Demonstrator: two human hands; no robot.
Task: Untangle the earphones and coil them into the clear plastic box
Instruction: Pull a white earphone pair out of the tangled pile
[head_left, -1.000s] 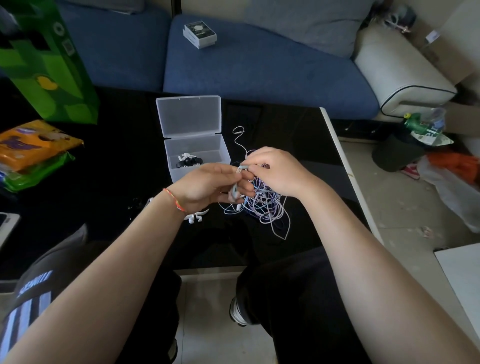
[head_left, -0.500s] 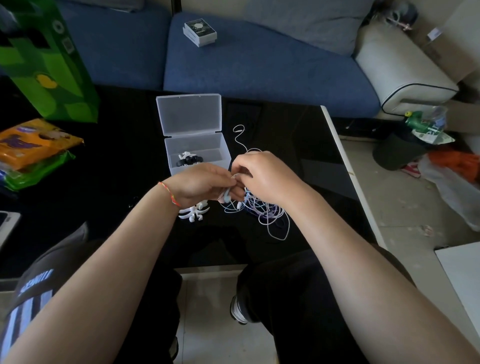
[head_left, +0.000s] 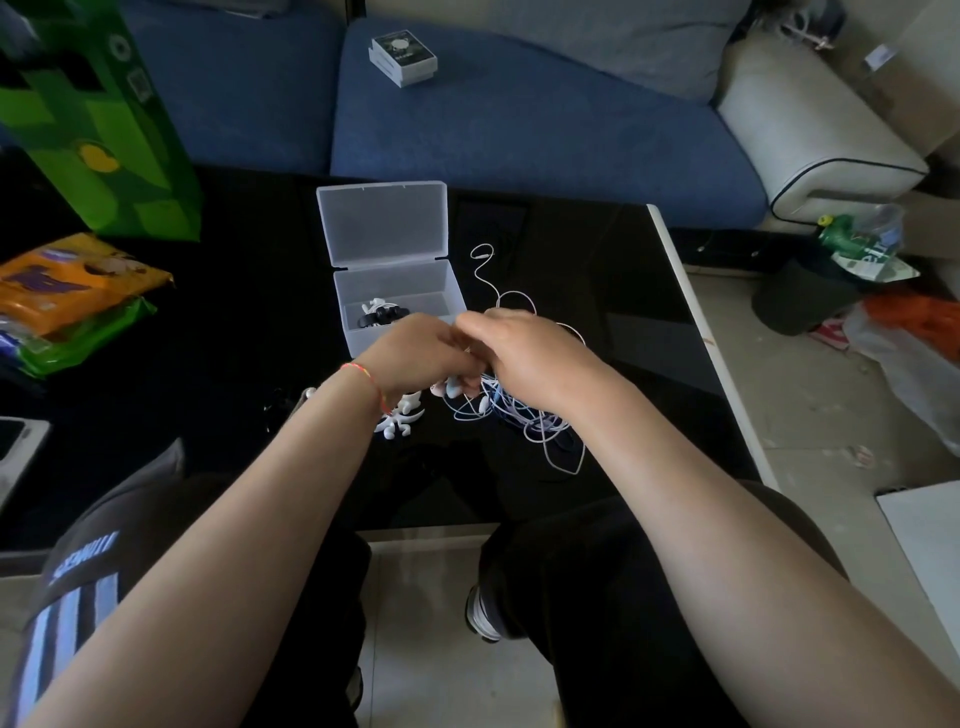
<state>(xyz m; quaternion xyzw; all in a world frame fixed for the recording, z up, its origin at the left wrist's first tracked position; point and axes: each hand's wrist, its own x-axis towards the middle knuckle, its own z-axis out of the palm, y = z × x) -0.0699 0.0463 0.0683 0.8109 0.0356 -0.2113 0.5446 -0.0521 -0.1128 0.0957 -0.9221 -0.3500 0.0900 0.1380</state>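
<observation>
Both hands, left (head_left: 415, 358) and right (head_left: 524, 358), pinching tangled earphones (head_left: 519, 415) on black bench (head_left: 597, 270), just beside open clear plastic box (head_left: 395, 280)

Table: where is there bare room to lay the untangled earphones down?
Bare black top lies right of the cable tangle up to the table's white edge, and between the clear box and snack bags. Crowded around both hands and the white earpieces.
</observation>
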